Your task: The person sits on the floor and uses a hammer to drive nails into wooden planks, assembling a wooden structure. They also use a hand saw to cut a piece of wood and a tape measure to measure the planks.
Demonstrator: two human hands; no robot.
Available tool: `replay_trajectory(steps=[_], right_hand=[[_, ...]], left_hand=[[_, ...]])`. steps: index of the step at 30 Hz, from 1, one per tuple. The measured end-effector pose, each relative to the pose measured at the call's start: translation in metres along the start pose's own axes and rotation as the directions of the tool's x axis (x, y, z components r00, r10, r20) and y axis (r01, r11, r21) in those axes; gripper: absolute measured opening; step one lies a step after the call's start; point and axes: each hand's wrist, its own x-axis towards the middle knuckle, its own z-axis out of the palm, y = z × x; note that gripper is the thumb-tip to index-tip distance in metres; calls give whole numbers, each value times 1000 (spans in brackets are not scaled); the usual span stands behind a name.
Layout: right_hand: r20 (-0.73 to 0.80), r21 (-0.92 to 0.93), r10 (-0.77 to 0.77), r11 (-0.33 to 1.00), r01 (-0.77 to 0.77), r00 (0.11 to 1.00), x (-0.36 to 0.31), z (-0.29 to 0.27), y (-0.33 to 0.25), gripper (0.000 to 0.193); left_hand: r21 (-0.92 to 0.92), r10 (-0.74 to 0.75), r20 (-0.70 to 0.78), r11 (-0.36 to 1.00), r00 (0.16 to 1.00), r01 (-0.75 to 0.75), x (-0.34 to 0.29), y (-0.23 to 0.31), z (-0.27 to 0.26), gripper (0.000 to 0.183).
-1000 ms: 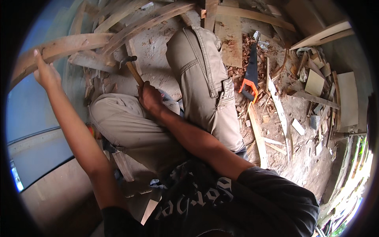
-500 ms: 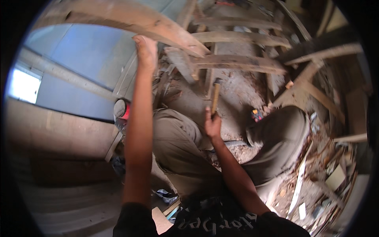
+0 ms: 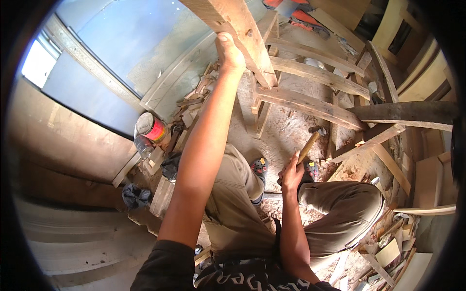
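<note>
My left hand (image 3: 230, 54) is closed on the edge of a thick wooden board (image 3: 245, 36), which comes in from the top of the view. The board's lower end sits at the corner of a wooden frame (image 3: 310, 104); whether it is fastened there I cannot tell. A dark knot or hole marks its face. My right hand (image 3: 291, 173), low between my knees, grips a hammer (image 3: 309, 145) by its wooden handle. The hammer's dark head points away from me, near the frame's closest rail, and touches nothing that I can make out.
Left of my left arm stand a red-labelled can (image 3: 154, 128) and a clear jar (image 3: 143, 146) among wood offcuts. A dark plastic bag (image 3: 136, 196) lies below them. Scrap wood (image 3: 388, 252) is heaped at lower right. A dark beam (image 3: 405, 114) juts in from the right.
The view has shifted. My left hand and the board have moved right in it, and the board now slopes more steeply. My right hand has moved right and lower with the hammer.
</note>
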Motion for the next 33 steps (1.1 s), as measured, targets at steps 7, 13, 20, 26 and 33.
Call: replay_trajectory(steps=[7,13,20,26,33], right_hand=[[232,296,-152,952,79,961,-30,29,-33,42],[406,322,170,893,-314,898,-44,91,-84,57],[528,436,-5,860,-267,849,-38,119,-61,51],[457,507,-70,840,-195,887,-30,117,-57,51],[495,374,18,898,-232,869,-25,115,-57,54]], left_hand=[[21,57,-28,998,998,-56,11,-4,-8,120],[148,106,-63,984,992,-96,1,18,10,116],[100,-13,-10,995,1000,14,5,25,8,122],[112,43,-236,994,971,-17,11,12,6,125],[21,-16,-253,1000,967,22,13,11,8,127]])
